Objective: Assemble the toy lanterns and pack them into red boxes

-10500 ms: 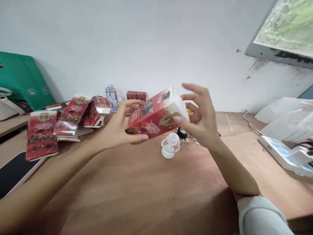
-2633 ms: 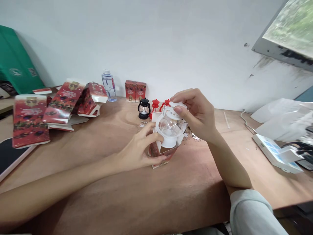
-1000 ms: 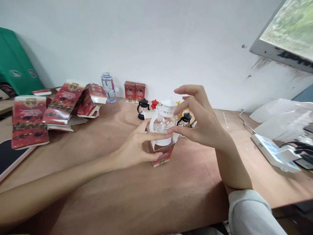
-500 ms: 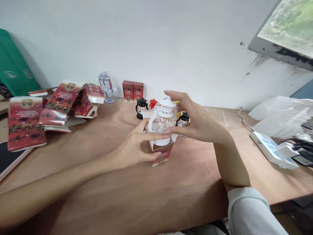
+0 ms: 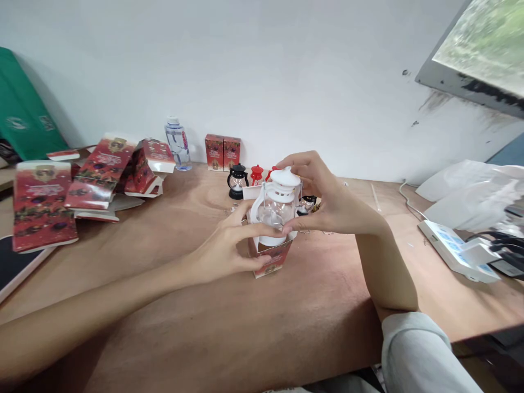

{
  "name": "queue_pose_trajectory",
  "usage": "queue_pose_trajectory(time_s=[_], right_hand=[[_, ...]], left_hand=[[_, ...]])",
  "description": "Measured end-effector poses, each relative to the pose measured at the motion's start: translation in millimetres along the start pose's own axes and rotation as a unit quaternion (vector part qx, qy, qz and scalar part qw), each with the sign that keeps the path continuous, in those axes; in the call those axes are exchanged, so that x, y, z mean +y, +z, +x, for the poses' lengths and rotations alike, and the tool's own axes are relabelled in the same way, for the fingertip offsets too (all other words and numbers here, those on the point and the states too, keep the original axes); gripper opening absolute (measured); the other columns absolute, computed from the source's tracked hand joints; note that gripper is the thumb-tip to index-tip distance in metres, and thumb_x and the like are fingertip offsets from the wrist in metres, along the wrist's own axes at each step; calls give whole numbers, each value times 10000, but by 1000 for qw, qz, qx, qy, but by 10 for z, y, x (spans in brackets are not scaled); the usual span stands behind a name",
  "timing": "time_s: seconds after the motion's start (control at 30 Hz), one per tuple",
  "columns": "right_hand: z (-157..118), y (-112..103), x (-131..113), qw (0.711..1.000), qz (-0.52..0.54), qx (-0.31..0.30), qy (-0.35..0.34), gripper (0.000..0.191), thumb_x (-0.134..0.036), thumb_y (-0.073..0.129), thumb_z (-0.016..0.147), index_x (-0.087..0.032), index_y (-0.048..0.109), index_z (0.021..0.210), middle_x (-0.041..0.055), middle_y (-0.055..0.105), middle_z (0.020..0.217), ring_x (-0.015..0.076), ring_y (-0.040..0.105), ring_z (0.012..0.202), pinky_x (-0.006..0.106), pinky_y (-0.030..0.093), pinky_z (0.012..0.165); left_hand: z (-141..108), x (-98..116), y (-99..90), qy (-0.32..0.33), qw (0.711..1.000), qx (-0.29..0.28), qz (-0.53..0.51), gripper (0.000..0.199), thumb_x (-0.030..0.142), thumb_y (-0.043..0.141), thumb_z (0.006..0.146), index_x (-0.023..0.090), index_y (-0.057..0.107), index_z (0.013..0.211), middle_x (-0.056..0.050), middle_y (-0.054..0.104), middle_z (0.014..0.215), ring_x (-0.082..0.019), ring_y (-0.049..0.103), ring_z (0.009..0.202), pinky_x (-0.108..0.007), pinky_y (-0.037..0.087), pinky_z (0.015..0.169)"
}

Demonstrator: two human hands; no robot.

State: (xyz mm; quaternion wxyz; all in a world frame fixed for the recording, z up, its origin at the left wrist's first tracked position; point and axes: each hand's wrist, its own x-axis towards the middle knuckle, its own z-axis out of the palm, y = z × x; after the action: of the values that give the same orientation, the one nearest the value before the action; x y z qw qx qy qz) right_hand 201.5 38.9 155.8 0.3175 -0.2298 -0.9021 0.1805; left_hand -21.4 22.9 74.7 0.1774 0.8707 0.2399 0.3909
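Observation:
A white lantern point(image 5: 281, 204) with a clear body stands in the open top of a red patterned box point(image 5: 273, 261), its base partly inside. My left hand point(image 5: 229, 240) holds the box from the left, thumb on its front and a finger across the lantern's base. My right hand point(image 5: 317, 194) curves round the lantern's right side, fingers behind its top and thumb near the base. The box's white flaps are raised around the lantern, one sticking out to the left.
Behind are a black lantern point(image 5: 237, 181), red lanterns point(image 5: 256, 174), two upright red boxes point(image 5: 223, 153) and a bottle point(image 5: 178, 143). Flattened boxes point(image 5: 44, 204) lie left. A power strip point(image 5: 456, 251) and plastic bags point(image 5: 470, 191) are at right.
The white lantern's top has tilted slightly to the right and sits a little lower. My right hand has shifted slightly with it, and my left hand has hardly moved.

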Motion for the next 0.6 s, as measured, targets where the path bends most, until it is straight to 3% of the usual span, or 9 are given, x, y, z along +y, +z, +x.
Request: queue_pose_trajectory(time_s=[0.1, 0.33, 0.5, 0.6], right_hand=[[1, 20, 11, 1000, -15, 5, -7, 613, -362, 767, 759, -252, 381, 1222, 79, 469, 1239, 200, 555, 1088, 305, 547, 757], [1, 104, 9, 994, -107, 16, 25, 595, -294, 776, 720, -255, 342, 1125, 42, 488, 1073, 168, 533, 820, 312, 459, 658], [10, 189, -45, 986, -153, 17, 62, 600, -328, 779, 701, -244, 341, 1102, 59, 523, 1112, 177, 536, 805, 297, 418, 648], [19, 269, -112, 977, -191, 33, 92, 612, -337, 789, 674, -209, 362, 1094, 64, 546, 1070, 184, 548, 801, 277, 394, 636]], left_hand=[[1, 1, -12, 3, 1000, -2, 5, 234, 227, 698, 808, 230, 685, 1041, -94, 500, 1276, -251, 543, 1166, -467, 474, 1033], [-26, 4, 38, 9, 1000, 17, 15, 135, 238, 684, 835, 194, 611, 940, -107, 374, 1367, -265, 484, 1247, -492, 429, 1083], [-77, -38, 120, -45, 995, 81, -33, 302, 317, 749, 775, 207, 491, 887, -89, 375, 1235, -271, 441, 1242, -420, 577, 900], [-86, -51, 144, -62, 992, 101, -49, 379, 344, 771, 749, 219, 439, 885, -71, 361, 1172, -275, 412, 1240, -455, 583, 897]])
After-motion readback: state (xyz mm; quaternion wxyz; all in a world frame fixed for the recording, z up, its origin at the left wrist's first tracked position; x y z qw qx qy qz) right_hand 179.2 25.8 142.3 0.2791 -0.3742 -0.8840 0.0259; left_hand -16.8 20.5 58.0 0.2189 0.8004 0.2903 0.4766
